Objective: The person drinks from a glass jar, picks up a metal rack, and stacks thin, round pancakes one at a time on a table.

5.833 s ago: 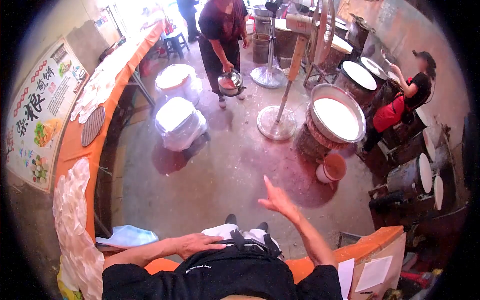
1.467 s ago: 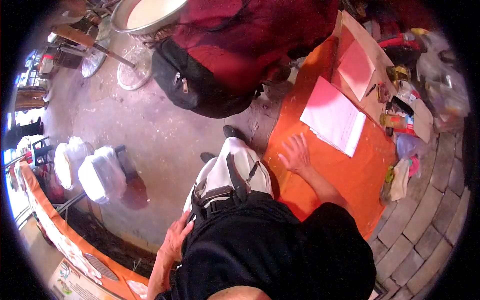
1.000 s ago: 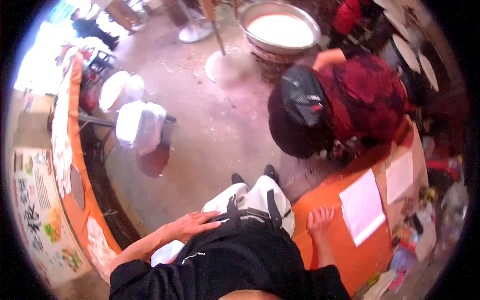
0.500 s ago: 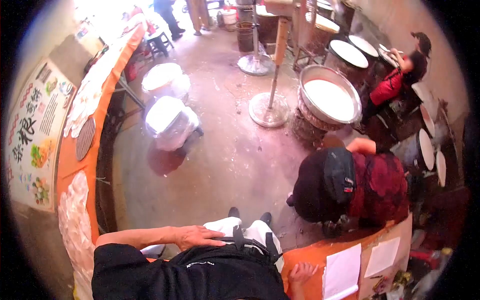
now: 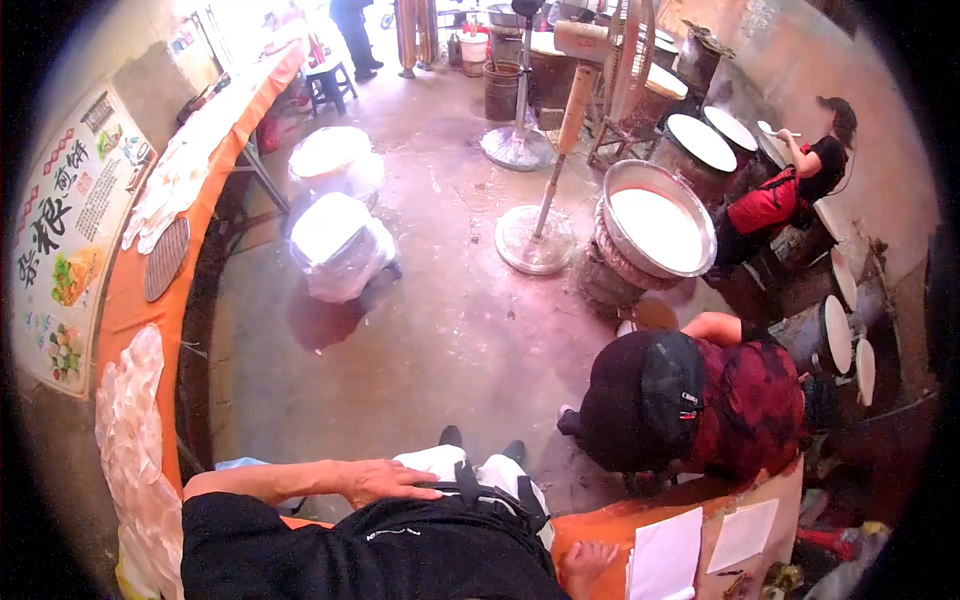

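My left hand [image 5: 388, 483] lies flat across my waist, fingers stretched over the edge of my black shirt [image 5: 370, 550] and the white cloth with black straps [image 5: 470, 480] at my lap. It holds nothing that I can see. Low in the view, my right hand [image 5: 590, 558] rests on the orange tabletop [image 5: 570, 530] with its fingers apart. White paper sheets [image 5: 665, 553] lie just beside it, and another white sheet [image 5: 742, 535] is farther right.
A co-worker with a black bag [image 5: 672, 385] bends close on my right. Beyond stand a large metal basin [image 5: 655, 220] of white stuff, a pedestal fan [image 5: 540, 240] and plastic-covered stools [image 5: 340, 245]. Another person [image 5: 790, 190] works by round griddles [image 5: 700, 143]. Thin sheets [image 5: 130, 420] lie along the left table.
The view has tilted and shifted slightly. The person at the far right has moved an arm and holds a pale utensil out. My hands stay in nearly the same places.
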Motion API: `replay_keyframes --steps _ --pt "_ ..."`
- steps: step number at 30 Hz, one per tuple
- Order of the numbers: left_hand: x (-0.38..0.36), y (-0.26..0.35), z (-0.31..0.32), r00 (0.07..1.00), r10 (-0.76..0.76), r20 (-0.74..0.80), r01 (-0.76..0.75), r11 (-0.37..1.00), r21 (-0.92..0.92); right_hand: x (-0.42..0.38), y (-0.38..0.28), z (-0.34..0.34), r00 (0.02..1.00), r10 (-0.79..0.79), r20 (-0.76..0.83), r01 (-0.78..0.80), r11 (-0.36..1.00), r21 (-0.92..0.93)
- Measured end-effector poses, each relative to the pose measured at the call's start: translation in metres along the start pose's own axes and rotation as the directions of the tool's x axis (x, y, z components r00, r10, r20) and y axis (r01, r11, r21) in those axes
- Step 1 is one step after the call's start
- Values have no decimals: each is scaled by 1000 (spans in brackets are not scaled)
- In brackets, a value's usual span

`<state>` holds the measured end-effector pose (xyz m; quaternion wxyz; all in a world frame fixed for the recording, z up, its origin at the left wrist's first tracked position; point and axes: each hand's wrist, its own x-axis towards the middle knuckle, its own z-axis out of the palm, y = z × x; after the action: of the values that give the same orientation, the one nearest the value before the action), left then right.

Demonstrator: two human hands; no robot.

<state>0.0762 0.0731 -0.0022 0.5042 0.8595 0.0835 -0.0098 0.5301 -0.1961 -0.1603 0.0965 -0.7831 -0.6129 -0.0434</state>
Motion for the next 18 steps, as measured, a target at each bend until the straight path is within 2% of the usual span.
replay_keyframes --steps 3,18 --pt "-5 1 -1 1000 -26 14 26 1000 5 3 -1 5 996 -27 -89 29 999 21" --pt "-10 -1 1 1000 -17 8 17 1000 -5 3 -1 -5 997 29 -75 -29 1000 3"
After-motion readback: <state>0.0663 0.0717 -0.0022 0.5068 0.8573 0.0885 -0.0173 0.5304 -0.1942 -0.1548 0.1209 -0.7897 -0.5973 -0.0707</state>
